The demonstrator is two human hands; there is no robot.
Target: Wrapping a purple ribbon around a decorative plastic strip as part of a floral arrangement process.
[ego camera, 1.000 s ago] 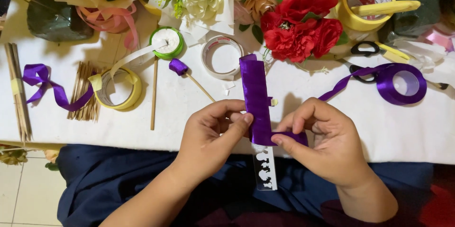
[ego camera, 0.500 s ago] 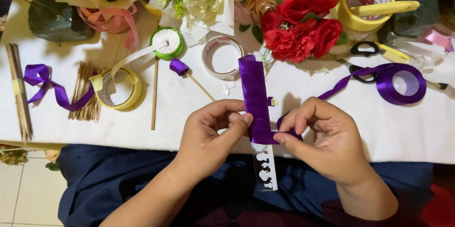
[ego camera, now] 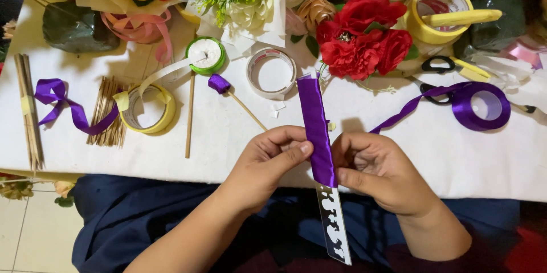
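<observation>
A clear plastic ruler (ego camera: 335,224) with white cut-out shapes points away from me, and a purple satin ribbon (ego camera: 315,122) is wrapped along its upper part. My left hand (ego camera: 268,164) pinches the ribbon against the ruler from the left, thumb on top. From the right, my right hand (ego camera: 379,173) grips the same wrapped section, its fingers curled round the ruler's edge. Both hands hover over the near edge of the white table (ego camera: 228,153).
A purple ribbon spool (ego camera: 481,106), scissors (ego camera: 439,68), yellow tape rolls (ego camera: 149,110), a clear tape ring (ego camera: 271,72), a green-rimmed roll (ego camera: 205,54), wooden skewers (ego camera: 29,110), a small ribbon rosebud on a stick (ego camera: 219,84) and red artificial flowers (ego camera: 364,36) lie beyond my hands.
My hands have barely shifted; the fingers of my right hand have closed a little tighter on the ribbon-wrapped ruler.
</observation>
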